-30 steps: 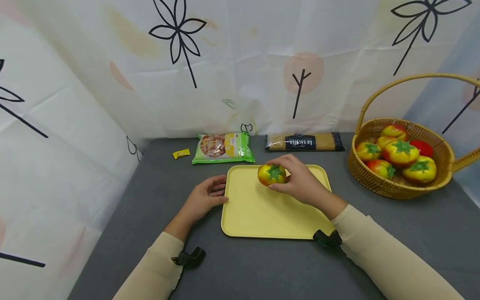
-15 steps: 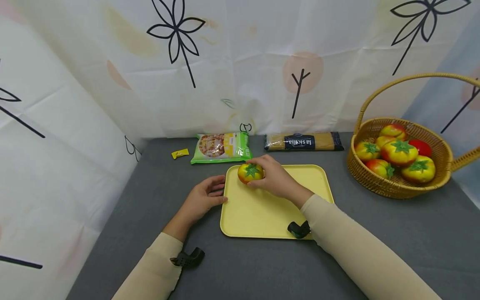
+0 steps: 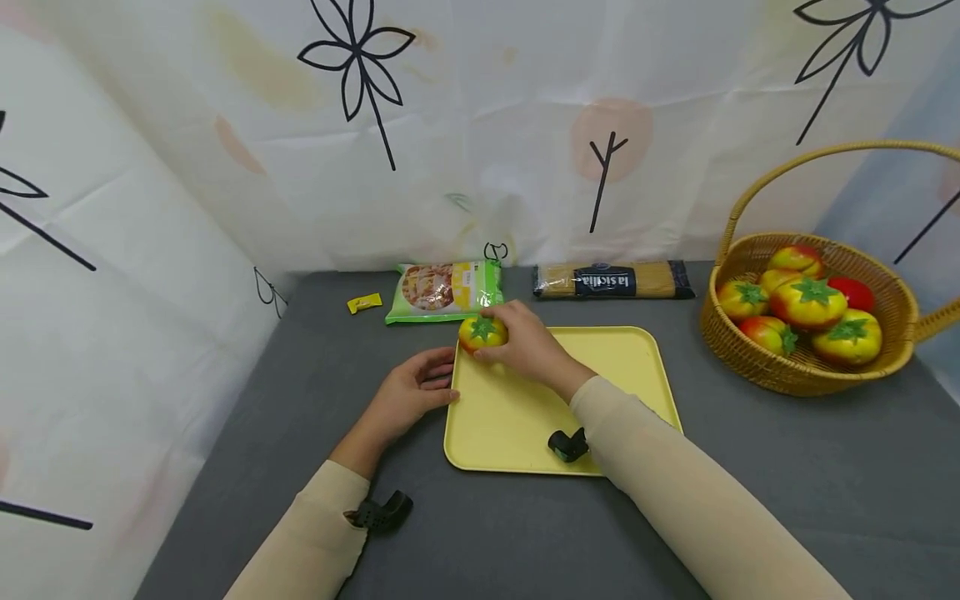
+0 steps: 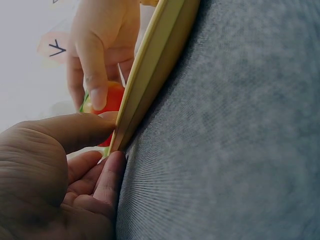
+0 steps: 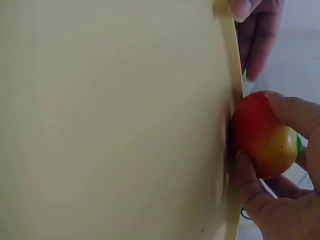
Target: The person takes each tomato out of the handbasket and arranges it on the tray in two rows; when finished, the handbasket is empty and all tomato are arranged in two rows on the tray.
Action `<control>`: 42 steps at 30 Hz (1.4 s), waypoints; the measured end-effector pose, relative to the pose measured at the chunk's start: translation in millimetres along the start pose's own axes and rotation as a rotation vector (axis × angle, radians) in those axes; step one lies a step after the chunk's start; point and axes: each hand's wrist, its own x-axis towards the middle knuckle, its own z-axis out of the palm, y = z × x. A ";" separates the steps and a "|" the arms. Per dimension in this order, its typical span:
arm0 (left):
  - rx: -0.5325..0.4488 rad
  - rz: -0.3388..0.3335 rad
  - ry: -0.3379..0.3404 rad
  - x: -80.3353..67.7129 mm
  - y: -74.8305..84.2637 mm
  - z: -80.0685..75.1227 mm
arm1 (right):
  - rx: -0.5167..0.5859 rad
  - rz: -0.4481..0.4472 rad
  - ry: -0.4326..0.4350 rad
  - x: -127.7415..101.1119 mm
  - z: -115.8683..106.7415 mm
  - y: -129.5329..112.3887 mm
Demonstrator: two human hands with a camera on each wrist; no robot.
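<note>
1. Fruit (image 3: 482,332) is over the far left corner of the yellow tray (image 3: 525,425), held by the right hand (image 3: 525,342); whether it rests on the tray, I cannot tell.
2. Around it, from the left: a small yellow packet (image 3: 364,303) lies on the grey counter (image 3: 825,467), in front of a pale curtain (image 3: 487,150) with flower drawings.
3. Next comes the left hand (image 3: 408,392), at the tray's left edge, its thumb over the rim and its fingers outside, pinching that edge.
4. A green bag (image 3: 447,289) lies just behind the fruit; the fruit and right hand cover part of its lower right corner.
5. The right hand has its thumb and fingers on either side of the fruit, pinching it. The right sleeve (image 3: 675,475) crosses the tray and hides its near right corner.
6. A pasta pack (image 3: 652,280) lies behind the tray, and a wicker basket (image 3: 795,379) of similar fruits (image 3: 810,304) stands at the far right, well apart from the hands.
7. Writing, left to right: the bag bears a food picture and lettering too small to read; the pasta pack's dark band reads "la sicilia", upside down.
8. In looks, the held fruit is round and glossy, yellow blending into red, with a green star-shaped leaf cap.
</note>
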 end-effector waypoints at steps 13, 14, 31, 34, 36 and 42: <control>-0.001 -0.004 -0.007 1.9 1.8 0.1 | 0.006 -0.013 -0.004 2.9 4.2 -2.5; 0.000 -0.004 -0.007 1.6 1.9 0.1 | 0.010 -0.018 -0.006 2.6 3.5 -1.2; -0.008 0.001 0.005 2.4 1.1 1.4 | 0.210 -0.076 -0.110 -37.6 -42.5 23.0; -0.009 -0.001 0.008 3.1 -0.6 1.2 | 0.239 -0.084 -0.152 -49.8 -53.2 22.6; -0.010 0.001 0.004 3.4 -1.6 1.1 | 0.260 -0.095 -0.156 -57.8 -60.0 23.2; -0.007 0.007 0.000 3.7 -2.8 1.3 | 0.296 -0.164 -0.123 -79.2 -79.2 26.6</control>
